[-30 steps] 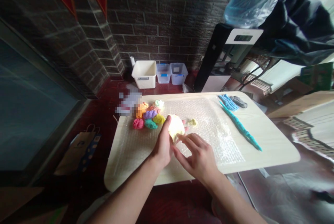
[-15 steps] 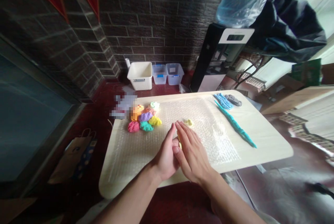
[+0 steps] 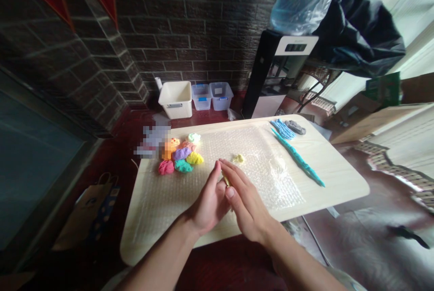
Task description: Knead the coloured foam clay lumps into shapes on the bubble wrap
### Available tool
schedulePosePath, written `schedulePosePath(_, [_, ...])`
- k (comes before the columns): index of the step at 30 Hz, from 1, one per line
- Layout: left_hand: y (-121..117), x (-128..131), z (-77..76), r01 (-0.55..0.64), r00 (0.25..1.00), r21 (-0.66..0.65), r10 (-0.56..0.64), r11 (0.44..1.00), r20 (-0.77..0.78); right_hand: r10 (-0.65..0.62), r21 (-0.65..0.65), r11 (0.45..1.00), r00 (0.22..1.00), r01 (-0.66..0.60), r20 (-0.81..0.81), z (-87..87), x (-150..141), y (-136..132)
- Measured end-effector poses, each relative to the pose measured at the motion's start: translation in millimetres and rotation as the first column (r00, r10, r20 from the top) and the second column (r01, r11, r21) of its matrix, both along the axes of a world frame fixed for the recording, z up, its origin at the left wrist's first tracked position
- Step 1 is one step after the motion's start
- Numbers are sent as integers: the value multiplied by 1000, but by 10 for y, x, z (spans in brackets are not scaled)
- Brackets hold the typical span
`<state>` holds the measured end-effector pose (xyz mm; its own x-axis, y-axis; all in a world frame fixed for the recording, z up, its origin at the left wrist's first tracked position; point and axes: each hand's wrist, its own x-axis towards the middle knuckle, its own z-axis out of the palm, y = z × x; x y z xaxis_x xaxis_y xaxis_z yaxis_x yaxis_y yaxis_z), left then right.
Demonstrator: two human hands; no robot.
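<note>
A small piece of yellow modelling clay (image 3: 226, 181) is pressed between my palms, mostly hidden by the fingers. My left hand (image 3: 208, 206) lies underneath, palm turned up and inward. On top of it rests my right hand (image 3: 244, 200), with its fingers straight and held together. Just past my fingertips, a pale yellow clay lump (image 3: 239, 158) sits on a sheet of bubble wrap (image 3: 159, 209). To the left is a cluster of clay lumps, among them purple (image 3: 182, 153), bright yellow (image 3: 195, 158), green (image 3: 183, 166) and red (image 3: 166, 167).
A long teal clay roll (image 3: 298, 157) lies at the right of the table (image 3: 342, 182), near blue clay strips (image 3: 283, 129) and a grey clay lump (image 3: 295, 127). Beyond the table stand a white bin (image 3: 176, 101), two clear bins and a water dispenser (image 3: 271, 72).
My right hand has shifted slightly against the left, and less of the yellow clay shows between them. The whole view has moved a little, so the table appears further left.
</note>
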<state>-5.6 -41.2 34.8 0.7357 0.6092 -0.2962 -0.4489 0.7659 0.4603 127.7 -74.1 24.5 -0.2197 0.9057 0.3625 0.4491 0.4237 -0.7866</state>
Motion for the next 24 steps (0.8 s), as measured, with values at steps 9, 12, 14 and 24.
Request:
schedulePosePath(9, [51, 58, -50, -110, 982, -62, 99, 992, -158, -17, -73, 997, 995, 10, -96, -39, -69, -19])
schedulePosePath(12, [83, 43, -79, -123, 982, -113, 104, 986, -160, -11, -85, 996, 997, 4, -73, -55, -94, -21])
schedulePosePath(14, [110, 31, -109, -120, 986, -146, 101, 982, -132, -1, -77, 997, 999, -2, -39, -70, -115, -13])
schedulePosePath(24, [31, 121, -103, -332, 941, -192, 309, 923, -140, -28, 27, 999, 989, 24, 148, -201, -307, 89])
